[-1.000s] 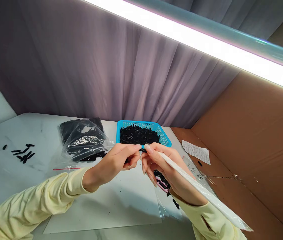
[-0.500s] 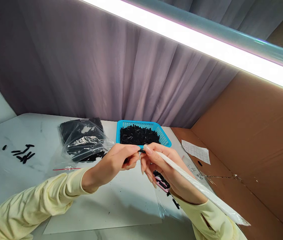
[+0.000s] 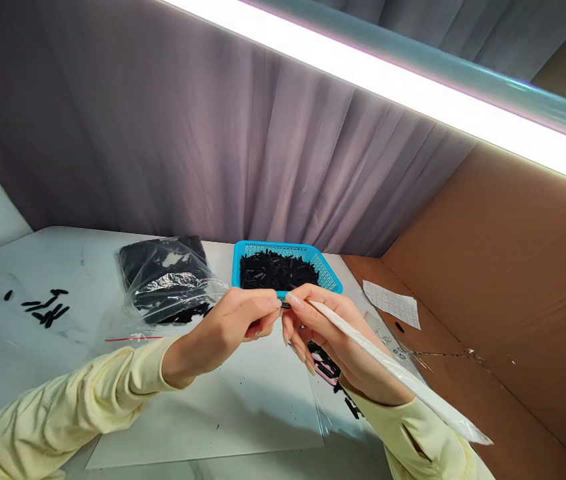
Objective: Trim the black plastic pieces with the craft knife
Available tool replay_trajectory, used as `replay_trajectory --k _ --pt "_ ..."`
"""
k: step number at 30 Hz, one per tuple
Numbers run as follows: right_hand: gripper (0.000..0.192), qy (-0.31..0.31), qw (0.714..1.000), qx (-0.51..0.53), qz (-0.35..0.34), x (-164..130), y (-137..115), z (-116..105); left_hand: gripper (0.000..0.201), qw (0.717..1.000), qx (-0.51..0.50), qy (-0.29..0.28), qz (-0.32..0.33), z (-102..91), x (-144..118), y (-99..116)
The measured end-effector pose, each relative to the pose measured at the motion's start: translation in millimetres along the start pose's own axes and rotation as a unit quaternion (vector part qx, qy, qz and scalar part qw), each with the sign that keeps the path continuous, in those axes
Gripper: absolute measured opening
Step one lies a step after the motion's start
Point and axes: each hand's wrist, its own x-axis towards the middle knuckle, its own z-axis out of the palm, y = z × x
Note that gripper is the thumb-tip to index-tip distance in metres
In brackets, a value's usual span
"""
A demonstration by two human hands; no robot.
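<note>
1. A small black part (image 3: 284, 305) is pinched between the fingertips of the left hand (image 3: 233, 327) and the right hand (image 3: 327, 337), held in the air above the table (image 3: 7, 347).
2. The right hand's fingers are also closed on a long white tube (image 3: 393, 373) that slants back over the wrist.
3. Below the fingers lies a white sheet (image 3: 233, 413); just under the right hand sits a clear bag (image 3: 335, 370) with dark and pink pieces.
4. Just beyond the fingers stands a blue basket (image 3: 330, 277) of black parts, with a plastic bag (image 3: 167, 283) of black parts to its left.
5. Far left of the fingers, loose black pieces (image 3: 45, 307) lie scattered.
</note>
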Motion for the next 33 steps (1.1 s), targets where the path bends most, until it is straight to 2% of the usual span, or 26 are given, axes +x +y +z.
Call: replay_trajectory --k 5,7,9,10,12,14,16,18,20,23,24,26,29,33 --pt "0.022 0.035 0.998 -0.051 -0.017 -2 -4 0 0.039 0.998 -0.049 -0.009 -0.026 -3.0 6 -1" --pt "0.023 0.073 0.992 -0.098 -0.043 5 -1 -9 0.039 0.994 -0.098 0.004 -0.044 -5.3 10 -3" --pt "0.027 0.135 0.974 -0.166 -0.08 18 10 -29 0.038 0.981 -0.18 0.02 -0.073 -8.2 16 -5" --pt "0.029 0.175 0.958 -0.207 -0.095 26 18 -41 0.035 0.967 -0.233 0.028 -0.094 -9.9 19 -7" --pt "0.036 0.229 0.923 -0.297 -0.085 44 37 -68 0.027 0.921 -0.353 0.056 -0.157 -13.8 26 -12" --pt "0.038 0.242 0.912 -0.323 -0.075 56 54 -89 0.018 0.856 -0.45 0.091 -0.236 -17.8 32 -19" --pt "0.036 0.247 0.902 -0.345 -0.079 60 63 -96 0.014 0.832 -0.474 0.12 -0.26 -20.9 36 -27" --pt "0.034 0.238 0.899 -0.356 -0.089 55 60 -88 0.013 0.827 -0.478 0.147 -0.257 -22.0 39 -33" --pt "0.034 0.215 0.899 -0.368 -0.104 44 50 -67 0.013 0.821 -0.486 0.166 -0.25 -21.3 39 -34" --pt "0.035 0.145 0.859 -0.469 -0.144 28 35 -33 0.025 0.818 -0.502 0.166 -0.228 -18.6 37 -29" --pt "0.033 0.123 0.856 -0.48 -0.147 24 33 -24 0.028 0.82 -0.505 0.156 -0.221 -17.7 36 -27" --pt "0.028 0.088 0.859 -0.483 -0.145 18 34 -11 0.034 0.826 -0.505 0.127 -0.216 -15.7 33 -23" --pt "0.024 0.072 0.871 -0.466 -0.141 16 41 -2 0.036 0.838 -0.499 0.103 -0.194 -11.5 27 -18" --pt "0.022 0.081 0.889 -0.428 -0.141 11 40 4 0.029 0.873 -0.465 0.095 -0.112 -3.2 17 -14"
